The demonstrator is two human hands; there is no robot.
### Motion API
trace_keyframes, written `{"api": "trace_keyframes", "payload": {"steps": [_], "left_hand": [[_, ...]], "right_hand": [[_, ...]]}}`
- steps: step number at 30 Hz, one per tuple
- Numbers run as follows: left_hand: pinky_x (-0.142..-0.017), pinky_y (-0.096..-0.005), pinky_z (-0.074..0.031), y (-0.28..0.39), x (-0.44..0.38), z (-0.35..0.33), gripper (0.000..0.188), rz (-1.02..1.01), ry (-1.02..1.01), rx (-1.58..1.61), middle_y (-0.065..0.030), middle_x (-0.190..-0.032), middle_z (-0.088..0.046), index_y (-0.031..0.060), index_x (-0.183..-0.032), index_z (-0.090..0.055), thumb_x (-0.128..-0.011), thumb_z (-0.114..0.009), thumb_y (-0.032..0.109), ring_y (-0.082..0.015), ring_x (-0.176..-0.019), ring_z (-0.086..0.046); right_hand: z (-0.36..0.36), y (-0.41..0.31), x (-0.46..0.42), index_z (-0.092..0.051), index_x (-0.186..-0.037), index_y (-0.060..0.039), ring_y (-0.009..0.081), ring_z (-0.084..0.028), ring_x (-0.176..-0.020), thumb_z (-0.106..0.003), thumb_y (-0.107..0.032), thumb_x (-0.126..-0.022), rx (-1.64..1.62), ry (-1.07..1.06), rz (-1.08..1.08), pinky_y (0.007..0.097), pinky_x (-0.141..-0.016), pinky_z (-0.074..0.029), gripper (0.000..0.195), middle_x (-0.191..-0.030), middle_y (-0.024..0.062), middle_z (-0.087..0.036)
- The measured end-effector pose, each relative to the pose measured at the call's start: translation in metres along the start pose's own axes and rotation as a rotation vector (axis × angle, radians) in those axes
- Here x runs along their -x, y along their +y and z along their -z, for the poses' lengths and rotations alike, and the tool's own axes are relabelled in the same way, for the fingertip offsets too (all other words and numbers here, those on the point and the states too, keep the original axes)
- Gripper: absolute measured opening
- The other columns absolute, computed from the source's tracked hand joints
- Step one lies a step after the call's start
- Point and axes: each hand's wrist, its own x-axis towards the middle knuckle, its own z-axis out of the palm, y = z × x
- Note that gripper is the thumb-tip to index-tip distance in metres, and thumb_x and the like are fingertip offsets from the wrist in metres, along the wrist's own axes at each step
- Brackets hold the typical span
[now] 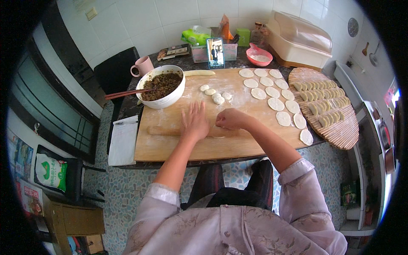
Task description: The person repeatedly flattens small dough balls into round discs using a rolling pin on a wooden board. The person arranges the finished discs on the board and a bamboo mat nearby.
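Note:
My left hand (195, 122) lies palm down across a wooden rolling pin (164, 130), fingers straight and spread. Beside it, my right hand (234, 118) is curled, its fingertips at the edge of a small dough round (218, 136) partly hidden by the pin. Both are over a floured wooden board (178, 151). Beyond my hands sit several small dough pieces (218, 98) and a dough roll (200, 73). Flat dough wrappers (275, 104) are spread at the board's right. At the left stands a white bowl (161, 103) of dark chopped filling (163, 83) with chopsticks (127, 93).
Right of the board, a round slatted tray (346, 135) holds rows of dumplings (322, 94). Behind stand a pink mug (143, 65), a propped phone (215, 53), a pink flour scoop (259, 60) and a lidded plastic box (299, 38). A white cloth-like sheet (123, 142) lies left.

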Motion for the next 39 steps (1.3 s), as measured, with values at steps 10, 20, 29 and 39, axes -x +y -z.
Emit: {"api": "trace_keyframes", "payload": {"steps": [10, 20, 29, 39], "left_hand": [[-0.112, -0.0508, -0.014, 0.006, 0.049, 0.008, 0.054, -0.073, 0.110, 0.002, -0.0199, -0.144, -0.036, 0.0009, -0.140, -0.035, -0.092, -0.042, 0.026, -0.0330, -0.137, -0.028], [-0.113, -0.0512, -0.012, 0.000, 0.010, 0.004, 0.056, -0.006, -0.045, 0.014, -0.0176, -0.147, -0.033, 0.0016, -0.142, -0.031, -0.092, -0.041, 0.025, -0.0289, -0.139, -0.026], [-0.114, -0.0499, -0.010, 0.002, 0.020, 0.003, 0.057, -0.033, 0.122, -0.035, -0.0178, -0.147, -0.032, 0.0016, -0.142, -0.031, -0.092, -0.042, 0.027, -0.0305, -0.139, -0.025], [-0.112, -0.0505, -0.014, 0.001, 0.052, 0.007, 0.050, -0.038, 0.013, 0.049, -0.0183, -0.142, -0.041, -0.0008, -0.135, -0.042, -0.092, -0.039, 0.024, -0.0301, -0.136, -0.033]], "right_hand": [[-0.007, 0.007, 0.001, -0.066, -0.086, -0.0014, 0.0231, -0.063, -0.065, -0.066, -0.027, -0.080, -0.058, 0.119, 0.148, 0.0351, -0.062, -0.049, 0.026, -0.076, 0.0124, -0.065], [0.001, -0.002, 0.011, -0.067, -0.084, -0.0019, 0.0347, -0.063, -0.077, -0.058, -0.029, -0.082, -0.006, 0.049, 0.079, 0.0436, -0.073, -0.049, 0.028, -0.085, 0.0189, -0.066], [-0.013, 0.001, -0.011, -0.067, -0.090, -0.0031, 0.0348, -0.062, -0.083, -0.065, -0.030, -0.080, 0.043, 0.090, 0.049, 0.0413, -0.075, -0.048, 0.029, -0.088, 0.0183, -0.066], [0.003, 0.001, 0.024, -0.069, -0.086, -0.0041, 0.0361, -0.063, -0.084, -0.062, -0.030, -0.077, -0.156, 0.087, -0.058, 0.0441, -0.076, -0.048, 0.028, -0.088, 0.0186, -0.066]]}}
